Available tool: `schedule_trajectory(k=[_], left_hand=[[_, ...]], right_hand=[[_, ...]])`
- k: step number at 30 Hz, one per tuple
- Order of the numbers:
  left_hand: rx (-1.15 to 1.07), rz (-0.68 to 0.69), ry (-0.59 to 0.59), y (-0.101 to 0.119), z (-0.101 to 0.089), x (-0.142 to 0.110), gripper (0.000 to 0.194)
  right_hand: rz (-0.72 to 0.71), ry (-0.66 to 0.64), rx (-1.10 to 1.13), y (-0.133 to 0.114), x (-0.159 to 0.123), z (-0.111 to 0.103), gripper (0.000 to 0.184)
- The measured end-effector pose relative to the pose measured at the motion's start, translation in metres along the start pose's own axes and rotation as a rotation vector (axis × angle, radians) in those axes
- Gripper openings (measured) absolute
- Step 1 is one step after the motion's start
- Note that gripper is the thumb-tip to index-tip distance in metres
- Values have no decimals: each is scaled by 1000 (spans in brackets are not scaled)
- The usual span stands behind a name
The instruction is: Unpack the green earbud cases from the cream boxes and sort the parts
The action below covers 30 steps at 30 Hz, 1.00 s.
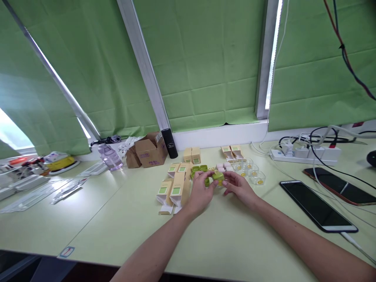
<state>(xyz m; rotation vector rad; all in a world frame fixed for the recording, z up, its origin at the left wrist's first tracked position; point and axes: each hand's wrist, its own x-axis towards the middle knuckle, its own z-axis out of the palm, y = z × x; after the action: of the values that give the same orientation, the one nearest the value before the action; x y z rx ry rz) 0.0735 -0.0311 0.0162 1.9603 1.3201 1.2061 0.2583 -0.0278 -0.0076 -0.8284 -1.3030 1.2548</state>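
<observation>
A small green case [217, 176] with a yellow part beneath it is held up between my two hands. My left hand [202, 192] pinches it from the left, and my right hand [239, 188] has its fingertips on the right side. Just behind my left hand sit several green cases [199, 169], partly hidden by the fingers. Pale pink pieces [224, 167] lie beyond my hands. To their right stand several clear plastic cups [258, 178] with yellow centres. Several tan boxes with green labels [179, 186] lie left of my left hand, their near flaps open.
More tan boxes [192, 155] stand further back, with another open pair [233, 152] to the right. Behind are a cardboard box [151, 150], a black cylinder [169, 143] and a clear bottle [110, 157]. Phones [319, 205], cables and a power strip [305, 154] occupy the right.
</observation>
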Motion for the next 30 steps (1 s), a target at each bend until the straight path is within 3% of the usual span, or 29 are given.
schedule_trajectory(k=[12, 18, 30], left_hand=[[-74, 53, 5, 4, -3, -3, 33], [-109, 107, -2, 2, -2, -4, 36], [-173, 152, -32, 1, 1, -8, 46]], right_hand=[[113, -27, 297, -2, -1, -4, 36], [180, 20, 406, 1, -1, -5, 28], [227, 9, 419, 1, 0, -7, 28]])
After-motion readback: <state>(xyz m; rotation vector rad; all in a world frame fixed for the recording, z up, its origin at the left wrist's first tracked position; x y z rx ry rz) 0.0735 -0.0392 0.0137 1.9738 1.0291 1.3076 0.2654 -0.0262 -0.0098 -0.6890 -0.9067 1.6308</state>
